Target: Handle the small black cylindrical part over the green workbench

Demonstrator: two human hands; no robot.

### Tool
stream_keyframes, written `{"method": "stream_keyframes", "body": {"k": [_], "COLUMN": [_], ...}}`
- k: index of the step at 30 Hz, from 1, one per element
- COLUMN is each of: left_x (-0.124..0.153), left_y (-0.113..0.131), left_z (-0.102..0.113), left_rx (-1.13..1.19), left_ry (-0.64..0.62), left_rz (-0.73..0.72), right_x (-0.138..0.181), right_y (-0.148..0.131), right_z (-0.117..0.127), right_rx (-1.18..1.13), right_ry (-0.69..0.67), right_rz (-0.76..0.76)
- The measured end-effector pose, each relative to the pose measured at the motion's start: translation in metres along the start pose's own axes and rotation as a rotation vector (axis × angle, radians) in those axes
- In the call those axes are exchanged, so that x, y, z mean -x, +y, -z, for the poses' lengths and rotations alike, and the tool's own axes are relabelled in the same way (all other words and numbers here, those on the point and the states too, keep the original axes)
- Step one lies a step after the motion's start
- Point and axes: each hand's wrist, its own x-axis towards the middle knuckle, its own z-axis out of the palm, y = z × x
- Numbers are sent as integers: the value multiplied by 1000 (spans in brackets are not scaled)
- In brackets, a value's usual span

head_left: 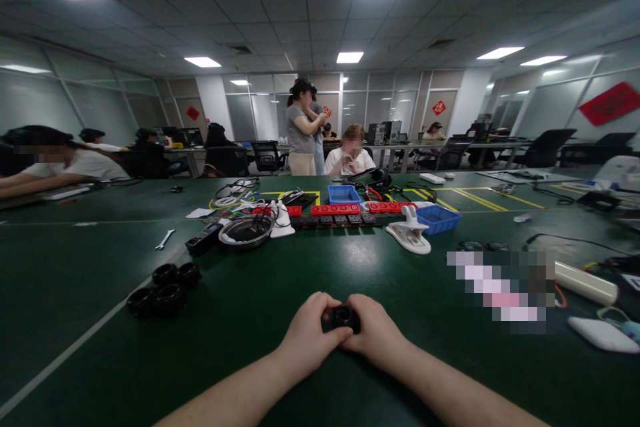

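A small black round part (345, 317) sits between my two hands, low in the middle of the view, just above the green table (260, 320). My left hand (307, 333) grips its left side with curled fingers. My right hand (376, 332) pinches its right side. Both forearms rest on or near the tabletop. Much of the part is hidden by my fingers. A cluster of several similar black rings (164, 289) lies on the table to my left, out of reach of either hand.
Farther back lie a metal bowl (246, 231), a wrench (165, 239), two blue bins (439, 218), red and black connector strips (340, 214), a white clamp (410, 233) and cables. A white tube (585, 283) lies at right. Other people sit at left and across the table.
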Motion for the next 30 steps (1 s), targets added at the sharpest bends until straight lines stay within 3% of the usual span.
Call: {"method": "stream_keyframes", "body": {"k": [4,7,12,21,30], "left_x": [0,-1,-2,-2,-3], "left_y": [1,-2,-6,-1,-2], "left_z": [-2,0,6,11,11], "left_rx": [-17,8,79,43,51], "left_ry": [33,9,-97,-180,-177], "left_rz": [19,-29,-97,-154,-144], "right_x": [2,1,-2,-6,-5], "right_y": [-5,-2,11,18,15], "right_z": [-3,2,14,26,27], "right_rx": [92,16,-184,-281,-322], "right_ry": [40,15,-156,-314,-311], "right_rz": [-12,89,258,242,171]}}
